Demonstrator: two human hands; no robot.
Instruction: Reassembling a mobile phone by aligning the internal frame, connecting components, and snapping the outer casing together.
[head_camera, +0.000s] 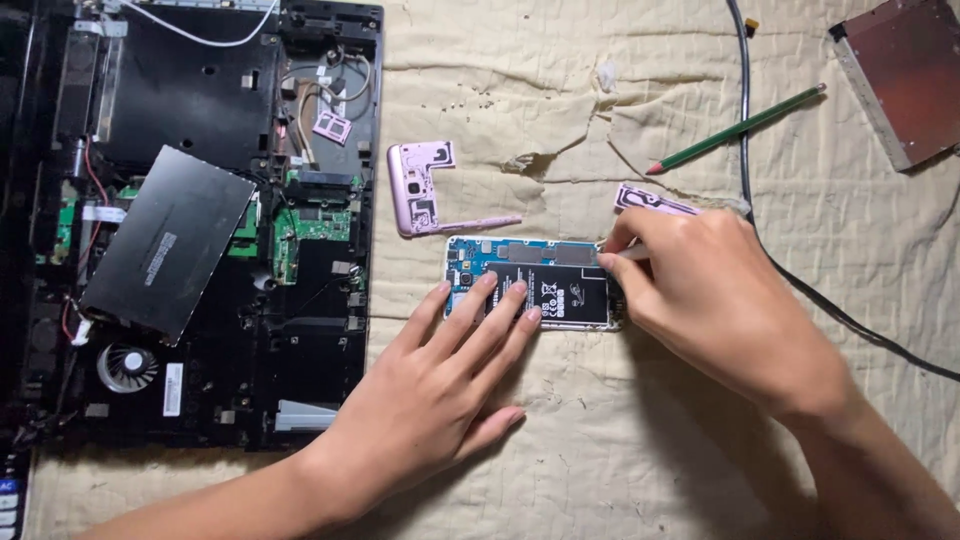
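An opened phone (545, 270) lies face down on the cloth, its blue board and black battery exposed. My left hand (440, 385) rests flat with its fingertips pressing on the phone's left half. My right hand (700, 290) pinches a thin grey tool (630, 254) whose tip touches the phone's right end. A pink frame piece (420, 190) lies just above the phone, and another pink piece (650, 200) shows above my right hand.
A dismantled black laptop (200, 200) with a loose drive and fan fills the left. A green pencil (735, 130), a black cable (760, 230) and a metal optical drive (900, 75) lie at the upper right on the beige cloth (600, 450).
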